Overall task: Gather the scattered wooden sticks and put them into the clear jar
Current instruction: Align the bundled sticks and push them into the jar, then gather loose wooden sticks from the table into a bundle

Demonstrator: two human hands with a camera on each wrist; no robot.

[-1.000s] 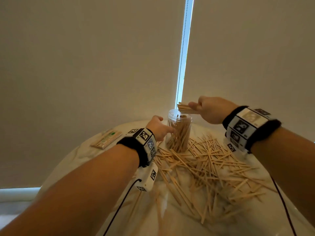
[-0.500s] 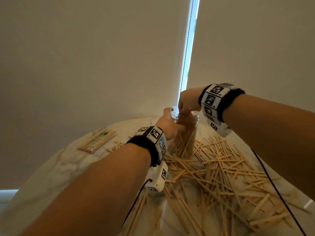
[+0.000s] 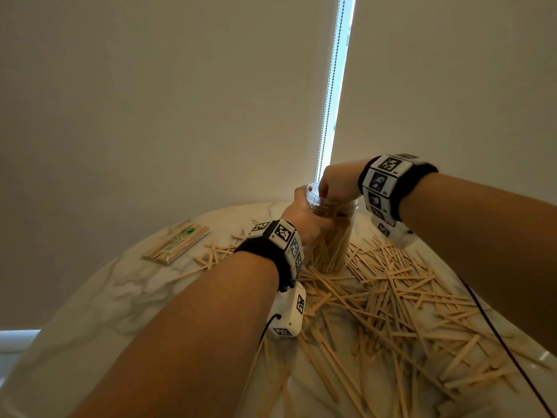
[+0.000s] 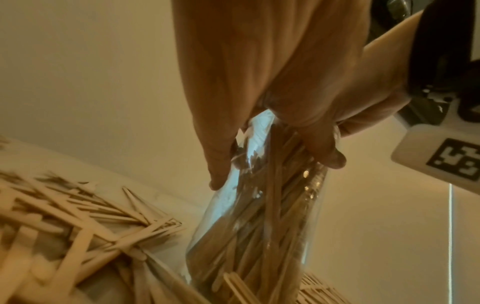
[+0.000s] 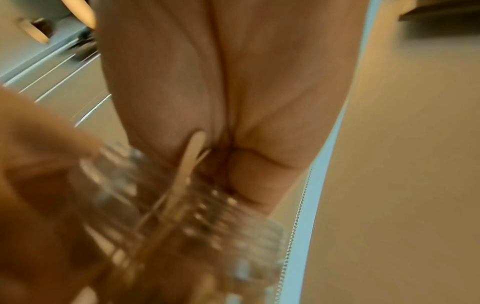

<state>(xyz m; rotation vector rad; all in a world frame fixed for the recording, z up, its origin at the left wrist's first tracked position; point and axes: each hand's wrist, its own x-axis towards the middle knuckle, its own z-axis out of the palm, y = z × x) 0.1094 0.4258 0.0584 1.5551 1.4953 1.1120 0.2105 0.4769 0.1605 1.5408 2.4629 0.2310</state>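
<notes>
Loose sticks: the wooden sticks (image 3: 388, 300) lie scattered and crossed over the marble counter (image 3: 99, 300) in front of you, thickest on your right, some running under your left forearm toward the near edge.
Cables: a dark cable hangs from each wrist unit across the near part of the pile.
Left hand: your left hand (image 3: 304, 218) wraps the upper part of the clear jar (image 3: 334, 251); in the left wrist view your fingers (image 4: 218, 164) and thumb curl round its wall.
Jar: it stands on the counter at the far end of the pile, packed with sticks that lean inside it, with loose sticks touching its base.
Right hand: your right hand (image 3: 339, 184) sits right over the jar's mouth, fingers pointing down into it. In the blurred right wrist view the curled fingers pinch a stick (image 5: 192, 152) at the rim.
In the way: your two hands hide most of the jar's opening.
Far left: a flat wrapped pack of sticks (image 3: 176, 242) lies apart from the pile.
Behind: pale roller blinds (image 3: 150, 101) with a bead chain (image 3: 330, 86) in the bright gap between them.
</notes>
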